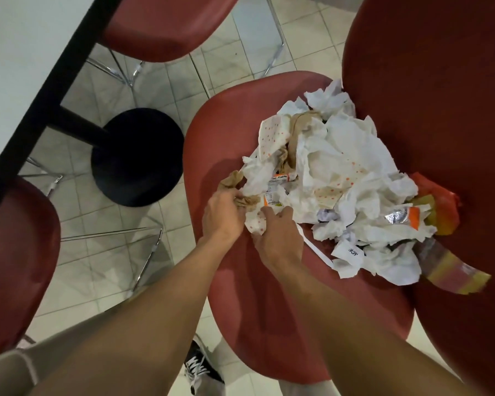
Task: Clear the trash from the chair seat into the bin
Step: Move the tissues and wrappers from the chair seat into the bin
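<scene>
Trash (335, 178) still heaping on the seat (269, 295); left hand (222, 217) and right hand (277, 237) gripping paper at its near edge, bin unseen.

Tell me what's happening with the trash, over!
Left hand gripping brown paper. Right hand pinching dotted wrapper. Trash pile still on chair seat. No bin in view.

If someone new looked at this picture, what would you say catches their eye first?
The heap of crumpled trash, mostly white napkins and dotted wrappers, covers the back of the red chair seat. At its near edge the left hand grips a brown paper wad, and the right hand holds a dotted wrapper beside it. A black table base stands on the tiled floor to the left.
</scene>
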Demonstrator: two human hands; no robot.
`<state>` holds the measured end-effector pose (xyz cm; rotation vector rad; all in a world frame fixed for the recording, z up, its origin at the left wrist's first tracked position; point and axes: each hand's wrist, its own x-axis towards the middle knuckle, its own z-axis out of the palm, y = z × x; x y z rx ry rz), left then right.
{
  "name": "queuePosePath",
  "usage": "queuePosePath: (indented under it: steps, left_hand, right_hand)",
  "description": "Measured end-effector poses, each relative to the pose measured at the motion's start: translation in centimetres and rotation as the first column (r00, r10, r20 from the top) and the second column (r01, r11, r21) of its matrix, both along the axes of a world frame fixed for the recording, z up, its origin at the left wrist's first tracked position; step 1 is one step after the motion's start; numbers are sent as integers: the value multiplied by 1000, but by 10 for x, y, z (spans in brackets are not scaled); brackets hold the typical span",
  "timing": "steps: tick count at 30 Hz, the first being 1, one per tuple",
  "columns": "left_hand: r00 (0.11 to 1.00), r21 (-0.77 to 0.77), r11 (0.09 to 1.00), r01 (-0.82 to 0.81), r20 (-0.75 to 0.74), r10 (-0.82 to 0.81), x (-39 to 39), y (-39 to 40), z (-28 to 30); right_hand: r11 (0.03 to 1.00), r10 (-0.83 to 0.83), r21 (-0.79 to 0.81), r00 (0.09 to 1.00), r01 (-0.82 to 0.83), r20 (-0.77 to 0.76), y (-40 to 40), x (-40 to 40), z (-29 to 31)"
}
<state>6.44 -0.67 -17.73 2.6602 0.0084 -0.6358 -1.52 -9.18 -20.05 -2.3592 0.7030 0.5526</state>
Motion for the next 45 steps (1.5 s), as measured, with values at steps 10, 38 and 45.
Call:
queuePosePath:
  steps: [10, 38, 45]
  left_hand:
    - [997, -100, 993, -58, 45, 63, -22, 18, 27]
    - [925, -243, 902, -357, 41, 378, -118, 192, 156]
    - [891, -272, 860, -431, 24, 454, -141, 301, 170]
  right_hand:
    - [937, 307, -180, 951, -299, 21, -1, 1, 7]
    - [993, 122, -25, 967, -119, 225, 97, -51, 140]
    - [976, 216, -40, 952, -212, 217, 195, -49, 166]
